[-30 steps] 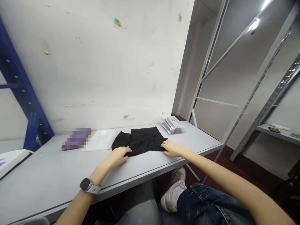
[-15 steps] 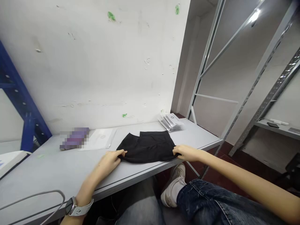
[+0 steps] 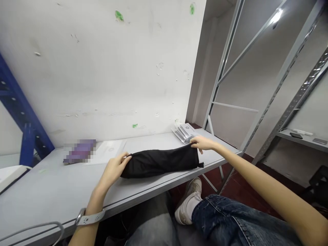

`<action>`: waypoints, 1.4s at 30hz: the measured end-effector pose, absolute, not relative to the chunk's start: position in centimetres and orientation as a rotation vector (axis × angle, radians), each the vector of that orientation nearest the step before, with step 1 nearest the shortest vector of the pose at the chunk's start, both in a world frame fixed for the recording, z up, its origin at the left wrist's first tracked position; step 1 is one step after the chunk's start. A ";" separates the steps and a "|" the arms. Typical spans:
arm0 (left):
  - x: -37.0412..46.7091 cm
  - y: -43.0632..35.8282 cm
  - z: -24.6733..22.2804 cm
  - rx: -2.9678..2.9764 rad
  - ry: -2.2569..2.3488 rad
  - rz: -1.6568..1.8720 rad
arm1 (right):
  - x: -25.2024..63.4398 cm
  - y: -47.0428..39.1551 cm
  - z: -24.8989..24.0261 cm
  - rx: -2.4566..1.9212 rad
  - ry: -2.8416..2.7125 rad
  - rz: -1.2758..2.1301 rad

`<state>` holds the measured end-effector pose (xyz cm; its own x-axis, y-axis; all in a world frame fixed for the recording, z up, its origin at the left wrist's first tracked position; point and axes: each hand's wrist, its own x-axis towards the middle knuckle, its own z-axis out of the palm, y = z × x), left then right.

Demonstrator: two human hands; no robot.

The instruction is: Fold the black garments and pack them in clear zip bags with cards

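Observation:
A piece of black cloth (image 3: 160,163), perhaps a garment, lies in a long folded strip near the front edge of the grey table (image 3: 84,182). My left hand (image 3: 118,165) pinches its left end between thumb and fingers. At the upper right corner, my right hand (image 3: 201,142) grips the cloth and holds that edge slightly raised. A small black tab or strap end sticks out at the cloth's lower right. What lies inside the folds is hidden.
Behind my right hand, a stack of white packets (image 3: 186,132) stands by the wall. A clear-and-white sleeve (image 3: 110,150) and a blurred purple item (image 3: 80,151) lie at the left. A grey cable (image 3: 38,225) crosses the front left. Metal shelf frames rise at the right.
Both hands have moved away from me, lifting the cloth's near edge up and over. The cloth has gone from a wider, notched shape to a narrower strip.

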<state>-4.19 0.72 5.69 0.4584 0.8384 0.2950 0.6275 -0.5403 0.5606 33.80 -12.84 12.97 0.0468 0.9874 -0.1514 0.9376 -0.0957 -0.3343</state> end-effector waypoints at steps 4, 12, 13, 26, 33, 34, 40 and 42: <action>-2.8 1.8 5.1 2.379 1.523 0.847 | 31.1 -9.6 10.1 -2.174 -1.632 -0.072; -3.9 0.1 3.9 2.390 1.532 0.680 | 25.4 -9.6 3.5 -2.011 -2.141 0.109; -4.2 0.0 3.9 2.373 1.587 0.624 | 25.0 -9.7 3.0 -2.028 -2.163 0.179; -4.7 0.1 3.4 2.209 1.229 0.693 | 26.8 -8.8 2.5 -2.201 -1.962 -0.062; -4.4 -1.3 4.3 1.940 1.043 0.647 | 30.7 -8.8 2.0 -2.299 -1.854 0.119; -4.4 -1.2 4.2 1.929 1.020 0.620 | 31.0 -8.8 2.3 -2.277 -1.881 0.139; -4.3 -1.1 4.0 1.909 0.924 0.563 | 31.3 -8.2 2.8 -2.175 -2.079 0.104; -4.4 -1.2 4.1 1.896 0.912 0.561 | 31.1 -7.7 2.8 -2.173 -2.115 0.028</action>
